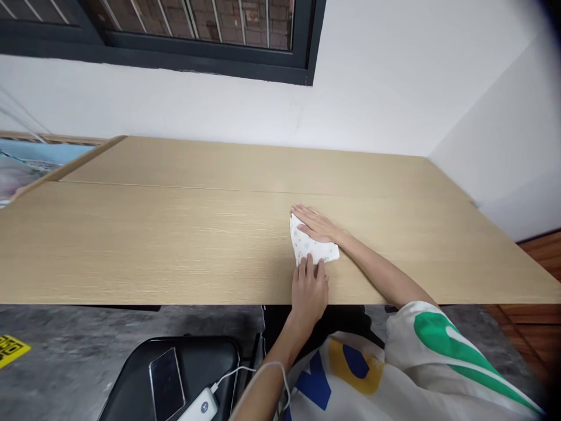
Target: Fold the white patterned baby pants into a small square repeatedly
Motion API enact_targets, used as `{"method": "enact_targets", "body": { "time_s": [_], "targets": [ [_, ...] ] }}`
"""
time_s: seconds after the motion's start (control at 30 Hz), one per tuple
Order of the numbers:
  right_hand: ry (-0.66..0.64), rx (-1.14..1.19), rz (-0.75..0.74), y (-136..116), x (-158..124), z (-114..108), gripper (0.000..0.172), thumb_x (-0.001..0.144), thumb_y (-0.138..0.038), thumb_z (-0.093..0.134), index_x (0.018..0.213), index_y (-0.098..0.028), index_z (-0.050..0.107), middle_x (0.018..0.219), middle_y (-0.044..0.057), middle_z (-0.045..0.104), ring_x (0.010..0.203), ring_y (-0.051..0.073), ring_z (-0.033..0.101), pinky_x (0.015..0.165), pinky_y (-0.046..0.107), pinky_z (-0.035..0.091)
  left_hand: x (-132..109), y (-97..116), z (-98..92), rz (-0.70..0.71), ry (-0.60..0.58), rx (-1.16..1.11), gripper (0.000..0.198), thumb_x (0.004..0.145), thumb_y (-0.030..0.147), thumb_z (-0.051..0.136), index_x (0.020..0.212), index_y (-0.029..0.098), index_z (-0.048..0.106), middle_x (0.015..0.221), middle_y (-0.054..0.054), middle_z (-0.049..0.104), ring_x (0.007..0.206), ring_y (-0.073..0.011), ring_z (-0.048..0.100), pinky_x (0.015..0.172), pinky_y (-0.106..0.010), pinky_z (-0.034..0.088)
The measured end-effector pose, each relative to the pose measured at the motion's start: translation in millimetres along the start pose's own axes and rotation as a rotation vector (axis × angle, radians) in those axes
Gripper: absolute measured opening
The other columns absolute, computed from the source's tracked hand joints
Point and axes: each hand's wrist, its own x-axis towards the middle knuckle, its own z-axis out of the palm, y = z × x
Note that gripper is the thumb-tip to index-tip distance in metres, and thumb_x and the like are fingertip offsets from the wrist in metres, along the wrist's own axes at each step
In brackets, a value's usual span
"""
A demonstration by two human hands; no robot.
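Seen from the head camera, two bare hands work at a white cloth [307,244] dotted with a small print, lying on a pale wooden worktop [175,234]. The right grip [316,225] rests flat across the cloth's far side, palm down, fingers close together and extended, thumb set apart from them. The left grip [309,290] meets the cloth's near edge, its fingers bent and slightly apart; whether it pinches the fabric cannot be told, as the thumb is hidden. The cloth lies between the two, with a corner showing just right of the left fingertips.

Past both grips, the worktop runs back across a seam [188,187] to a white wall [372,88], where a dark-framed window [197,55] sits ahead and to the left. Below and left of the left grip, a black seat [204,356] holds a phone [166,383] and, beside it, a white device [201,407] with a cable [241,368] reaching the left forearm. Farther left, a yellow sticker [12,349] marks the gray floor [79,351].
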Motion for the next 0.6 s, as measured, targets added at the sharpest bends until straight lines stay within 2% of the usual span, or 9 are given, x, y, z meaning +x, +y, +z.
{"method": "enact_targets", "body": {
  "time_s": [0.1,0.2,0.27,0.33,0.4,0.47,0.53,0.6],
  "targets": [
    [0.125,0.024,0.031,-4,-5,-2,0.066,0.111,-0.05,0.025,0.168,-0.018,0.026,0.175,0.015,0.024,0.163,0.029,0.017,0.13,0.058,0.019,6,-18,-7.8,0.038,-0.031,-0.029,0.052,0.098,0.012,0.05,0.15,0.017,0.054,0.149,-0.016,0.062,0.134,-0.0303,0.061,0.106,-0.046,0.054],
    [0.264,0.038,0.101,-14,-20,-9,0.056,0.109,-0.046,0.034,0.155,-0.017,0.047,0.158,0.019,0.048,0.148,0.034,0.041,0.121,0.06,0.032,14,-43,-18.1,0.085,-0.06,-0.122,0.046,0.1,0.013,0.051,0.145,0.021,0.057,0.138,-0.011,0.07,0.121,-0.025,0.068,0.103,-0.042,0.055],
    [0.268,0.074,0.113,-22,-37,-16,0.047,0.109,-0.045,0.038,0.14,-0.017,0.06,0.138,0.019,0.063,0.129,0.033,0.055,0.113,0.057,0.04,19,-59,-22.8,0.108,-0.051,-0.162,0.036,0.102,0.021,0.057,0.137,0.024,0.063,0.133,-0.009,0.071,0.118,-0.025,0.067,0.103,-0.043,0.054],
    [0.181,0.109,0.079,-30,-58,-23,0.044,0.108,-0.047,0.043,0.131,-0.018,0.065,0.126,0.016,0.068,0.117,0.031,0.061,0.107,0.055,0.044,21,-71,-24.7,0.131,-0.033,-0.168,0.025,0.102,0.028,0.061,0.126,0.024,0.069,0.131,-0.009,0.072,0.118,-0.0254,0.067,0.102,-0.044,0.053],
    [0.068,0.119,0.029,-36,-80,-26,0.048,0.105,-0.054,0.051,0.135,-0.019,0.064,0.131,0.015,0.068,0.121,0.032,0.061,0.109,0.055,0.043,23,-76,-25.1,0.15,-0.014,-0.158,0.02,0.105,0.028,0.057,0.118,0.023,0.071,0.128,-0.008,0.073,0.115,-0.0243,0.067,0.1,-0.043,0.052],
    [-0.001,0.115,0.001,-40,-101,-25,0.062,0.099,-0.06,0.06,0.146,-0.02,0.058,0.148,0.017,0.059,0.136,0.035,0.054,0.115,0.056,0.038,26,-75,-25.9,0.151,-0.005,-0.144,0.022,0.107,0.024,0.05,0.117,0.021,0.069,0.123,-0.009,0.074,0.112,-0.0232,0.067,0.098,-0.042,0.051],
    [-0.025,0.127,-0.007,-43,-118,-20,0.078,0.093,-0.063,0.068,0.156,-0.02,0.049,0.162,0.018,0.047,0.15,0.036,0.041,0.122,0.056,0.031,28,-70,-28.9,0.124,-0.004,-0.138,0.023,0.109,0.022,0.045,0.116,0.019,0.067,0.115,-0.009,0.075,0.107,-0.0231,0.067,0.097,-0.041,0.051],
    [-0.027,0.153,-0.01,-48,-133,-14,0.082,0.093,-0.059,0.07,0.16,-0.019,0.043,0.166,0.018,0.041,0.156,0.036,0.033,0.124,0.057,0.027,30,-64,-34.7,0.088,-0.022,-0.169,0.023,0.11,0.024,0.042,0.113,0.019,0.065,0.107,-0.008,0.074,0.103,-0.0227,0.067,0.096,-0.041,0.05]
  ]
}}
